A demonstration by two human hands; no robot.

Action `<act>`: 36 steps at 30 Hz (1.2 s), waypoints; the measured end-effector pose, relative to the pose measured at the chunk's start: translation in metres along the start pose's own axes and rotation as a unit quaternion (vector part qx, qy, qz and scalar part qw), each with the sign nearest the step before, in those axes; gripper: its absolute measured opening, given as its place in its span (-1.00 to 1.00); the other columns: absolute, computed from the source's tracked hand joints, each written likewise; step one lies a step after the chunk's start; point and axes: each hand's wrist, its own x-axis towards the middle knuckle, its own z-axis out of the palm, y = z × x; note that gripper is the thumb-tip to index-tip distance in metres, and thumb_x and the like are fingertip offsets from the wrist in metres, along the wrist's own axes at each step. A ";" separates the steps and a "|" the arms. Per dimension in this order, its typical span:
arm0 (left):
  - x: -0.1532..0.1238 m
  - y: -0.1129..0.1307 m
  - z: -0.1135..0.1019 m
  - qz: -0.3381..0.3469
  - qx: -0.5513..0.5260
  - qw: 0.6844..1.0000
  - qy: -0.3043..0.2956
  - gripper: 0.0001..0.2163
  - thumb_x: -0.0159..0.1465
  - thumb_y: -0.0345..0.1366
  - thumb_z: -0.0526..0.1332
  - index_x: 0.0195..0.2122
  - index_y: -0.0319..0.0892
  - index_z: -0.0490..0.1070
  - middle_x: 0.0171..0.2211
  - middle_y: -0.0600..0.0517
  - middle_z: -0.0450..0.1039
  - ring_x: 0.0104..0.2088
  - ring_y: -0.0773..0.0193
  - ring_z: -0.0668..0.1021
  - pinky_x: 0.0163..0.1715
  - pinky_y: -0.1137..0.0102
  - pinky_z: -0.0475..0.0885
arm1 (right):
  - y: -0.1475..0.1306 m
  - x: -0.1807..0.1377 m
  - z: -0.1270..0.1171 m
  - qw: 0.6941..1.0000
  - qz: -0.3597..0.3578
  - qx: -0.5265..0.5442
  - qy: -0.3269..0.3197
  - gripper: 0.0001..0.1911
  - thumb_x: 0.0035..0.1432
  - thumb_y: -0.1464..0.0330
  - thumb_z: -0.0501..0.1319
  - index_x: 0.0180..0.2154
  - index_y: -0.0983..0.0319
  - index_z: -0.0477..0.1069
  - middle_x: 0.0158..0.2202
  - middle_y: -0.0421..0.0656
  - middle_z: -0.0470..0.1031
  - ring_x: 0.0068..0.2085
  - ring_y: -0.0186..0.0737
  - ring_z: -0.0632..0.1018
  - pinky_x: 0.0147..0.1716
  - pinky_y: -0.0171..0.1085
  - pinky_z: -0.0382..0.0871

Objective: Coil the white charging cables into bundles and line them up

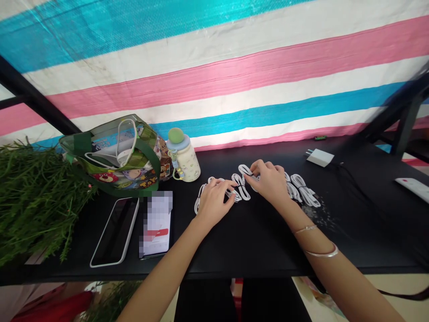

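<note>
Several coiled white cables lie in a row on the black table (221,250), each gathered into a small bundle with a dark tie. My left hand (214,200) rests over the bundles at the row's left end, its fingers spread and partly covering them. Between my two hands lies one cable bundle (241,187). My right hand (271,181) has its thumb and fingers closed at a coiled white cable (246,170), and hides part of the row beneath it. Right of that hand, another cable bundle (305,191) lies at the row's end.
To the left stand a cream bottle (189,163) and a patterned green bag (134,174), with two phones (115,232) (159,223) in front. Green foliage (40,201) fills the left edge. A white charger plug (320,157) and a white remote-like object (414,188) lie right.
</note>
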 end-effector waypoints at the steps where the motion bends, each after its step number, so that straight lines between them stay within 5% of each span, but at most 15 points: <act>1: 0.000 0.000 0.000 0.002 0.003 1.000 -0.005 -0.82 0.18 -0.43 0.20 -0.22 -0.07 0.45 -0.32 0.07 0.60 -0.15 0.12 0.49 -0.12 0.21 0.39 | -0.001 -0.001 0.000 1.000 -0.004 -0.003 -0.004 -0.76 -0.01 0.30 0.27 -0.51 0.12 0.17 -0.63 -0.20 0.41 -0.40 -0.06 0.44 -0.27 -0.09 0.17; 14: 0.001 -0.001 -0.005 0.002 0.032 0.999 0.015 -0.81 0.18 -0.48 0.15 -0.37 -0.05 0.50 -0.50 0.10 0.53 -0.34 0.19 0.49 -0.24 0.29 0.35 | -0.001 -0.006 0.007 0.999 -0.034 -0.010 0.020 -0.69 -0.02 0.36 0.25 -0.60 0.13 0.10 -0.61 -0.19 0.42 -0.35 -0.05 0.40 -0.14 0.02 0.14; 21: 0.002 -0.003 -0.007 -0.017 0.066 0.996 0.055 -0.83 0.18 -0.48 0.16 -0.35 -0.06 0.46 -0.36 0.07 0.57 -0.22 0.15 0.47 -0.23 0.29 0.34 | -0.003 -0.003 0.002 1.000 -0.009 0.015 0.003 -0.71 -0.01 0.37 0.23 -0.59 0.13 0.10 -0.63 -0.21 0.38 -0.38 -0.06 0.38 -0.08 0.08 0.10; 30: 0.002 -0.002 -0.009 -0.058 0.096 0.994 0.000 -0.88 0.19 -0.43 0.21 -0.34 -0.06 0.49 -0.38 0.06 0.53 -0.23 0.14 0.45 -0.21 0.28 0.31 | -0.002 -0.004 0.001 1.000 -0.003 0.012 -0.024 -0.71 -0.03 0.37 0.23 -0.60 0.14 0.11 -0.65 -0.23 0.35 -0.37 -0.07 0.38 -0.02 0.15 0.03; 36: 0.003 0.002 -0.013 -0.079 0.106 0.991 -0.027 -0.86 0.23 -0.41 0.19 -0.31 -0.03 0.50 -0.38 0.10 0.54 -0.23 0.19 0.45 -0.18 0.31 0.28 | -0.006 -0.005 -0.004 0.996 -0.004 -0.081 -0.046 -0.74 0.04 0.36 0.20 -0.59 0.17 0.17 -0.55 -0.17 0.45 -0.27 -0.05 0.41 0.00 0.11 0.06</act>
